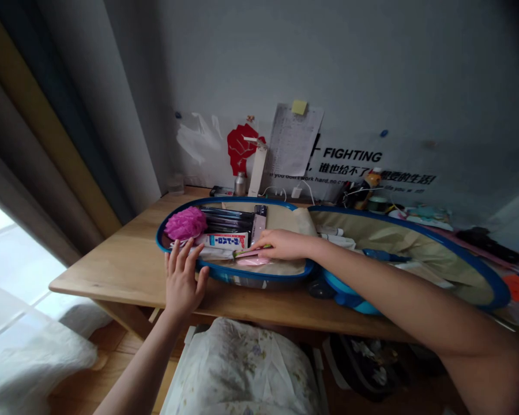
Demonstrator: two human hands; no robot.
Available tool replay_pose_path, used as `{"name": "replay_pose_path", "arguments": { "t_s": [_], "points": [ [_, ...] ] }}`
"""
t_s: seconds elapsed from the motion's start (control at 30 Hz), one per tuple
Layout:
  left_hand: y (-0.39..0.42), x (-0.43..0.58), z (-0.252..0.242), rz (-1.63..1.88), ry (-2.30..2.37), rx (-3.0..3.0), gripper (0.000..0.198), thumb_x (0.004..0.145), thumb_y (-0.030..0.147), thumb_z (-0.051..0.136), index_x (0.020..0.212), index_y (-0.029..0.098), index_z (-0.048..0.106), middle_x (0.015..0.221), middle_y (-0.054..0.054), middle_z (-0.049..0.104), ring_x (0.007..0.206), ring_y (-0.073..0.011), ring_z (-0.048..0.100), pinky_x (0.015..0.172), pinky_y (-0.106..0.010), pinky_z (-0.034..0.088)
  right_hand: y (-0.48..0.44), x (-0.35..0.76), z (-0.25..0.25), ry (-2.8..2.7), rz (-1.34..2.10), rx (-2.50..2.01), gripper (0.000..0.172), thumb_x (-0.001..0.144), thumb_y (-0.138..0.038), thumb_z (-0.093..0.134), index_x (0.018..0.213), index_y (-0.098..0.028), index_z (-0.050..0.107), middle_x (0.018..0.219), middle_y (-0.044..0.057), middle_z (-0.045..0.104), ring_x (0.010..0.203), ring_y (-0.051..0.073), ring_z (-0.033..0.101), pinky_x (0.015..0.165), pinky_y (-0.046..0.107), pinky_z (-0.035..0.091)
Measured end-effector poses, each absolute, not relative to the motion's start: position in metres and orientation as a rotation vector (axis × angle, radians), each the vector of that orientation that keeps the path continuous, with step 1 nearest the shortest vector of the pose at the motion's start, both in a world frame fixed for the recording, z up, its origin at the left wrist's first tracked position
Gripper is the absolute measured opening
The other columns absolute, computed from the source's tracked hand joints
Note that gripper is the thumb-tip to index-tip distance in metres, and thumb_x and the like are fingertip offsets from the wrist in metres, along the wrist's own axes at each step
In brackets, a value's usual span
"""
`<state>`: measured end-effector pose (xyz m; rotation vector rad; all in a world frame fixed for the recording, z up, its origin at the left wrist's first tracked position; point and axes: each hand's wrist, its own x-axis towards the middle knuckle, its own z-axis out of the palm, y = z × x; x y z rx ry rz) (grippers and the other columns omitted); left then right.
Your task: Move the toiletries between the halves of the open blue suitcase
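A blue-rimmed travel bag (303,272) lies open on the table with a beige lining. My left hand (182,279) rests at its front left rim, fingers spread, near a pink bath puff (185,223). My right hand (281,244) reaches into the left half, fingers closed on a slim pink-and-green item (254,251) whose kind I cannot make out. Under it lies a pale pink object (253,261). A toothpaste box (228,240) sits beside it, with dark slim packages (229,218) behind and an upright pinkish pack (259,223) nearby.
The bag's other half (415,245) holds white tubes (339,237) and a blue item (383,255). A white lamp (258,170) and a silver bottle (240,183) stand behind. A floral-covered chair (246,369) is in front of the wooden table (112,268).
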<state>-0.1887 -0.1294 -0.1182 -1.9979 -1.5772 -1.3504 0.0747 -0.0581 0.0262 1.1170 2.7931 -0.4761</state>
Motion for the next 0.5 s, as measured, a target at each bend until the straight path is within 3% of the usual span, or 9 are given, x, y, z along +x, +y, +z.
{"name": "replay_pose_path", "arguments": {
  "t_s": [0.13, 0.23, 0.37, 0.5],
  "points": [
    [-0.13, -0.189, -0.118, -1.362, -1.541, -1.993, 0.045, 0.1, 0.038, 0.043, 0.139, 0.021, 0.055, 0.149, -0.014, 0.051, 0.153, -0.0319, 0.026, 0.125, -0.055, 0.017, -0.055, 0.072, 0.011, 2.873, -0.462, 1.034, 0.042, 0.095, -0.025, 0.048, 0.131, -0.023, 0.069, 0.116, 0.012, 0.067, 0.102, 0.019, 0.064, 0.095, 0.033, 0.05],
    [-0.129, -0.19, -0.119, -1.359, -1.53, -1.993, 0.044, 0.1, 0.038, 0.043, 0.139, 0.021, 0.055, 0.15, -0.014, 0.051, 0.153, -0.0313, 0.026, 0.125, -0.053, 0.018, -0.054, 0.072, 0.003, 2.885, -0.476, 1.045, 0.04, 0.096, -0.027, 0.047, 0.128, -0.022, 0.071, 0.127, 0.013, 0.064, 0.113, 0.021, 0.062, 0.103, 0.035, 0.048],
    [-0.129, -0.191, -0.12, -1.34, -1.522, -1.997, 0.044, 0.101, 0.038, 0.044, 0.139, 0.02, 0.055, 0.149, -0.015, 0.051, 0.153, -0.0315, 0.026, 0.125, -0.053, 0.018, -0.056, 0.072, 0.001, 2.843, -0.496, 1.032, 0.045, 0.101, -0.034, 0.039, 0.134, -0.024, 0.067, 0.149, 0.011, 0.054, 0.138, 0.025, 0.049, 0.117, 0.041, 0.038],
    [-0.129, -0.19, -0.119, -1.343, -1.521, -1.995, 0.044, 0.101, 0.037, 0.043, 0.14, 0.02, 0.055, 0.149, -0.015, 0.051, 0.153, -0.0314, 0.025, 0.126, -0.053, 0.015, -0.058, 0.073, 0.006, 2.752, -0.562, 1.038, 0.051, 0.103, -0.041, 0.033, 0.143, -0.023, 0.059, 0.157, 0.01, 0.046, 0.147, 0.026, 0.04, 0.122, 0.043, 0.032]
  ]
}}
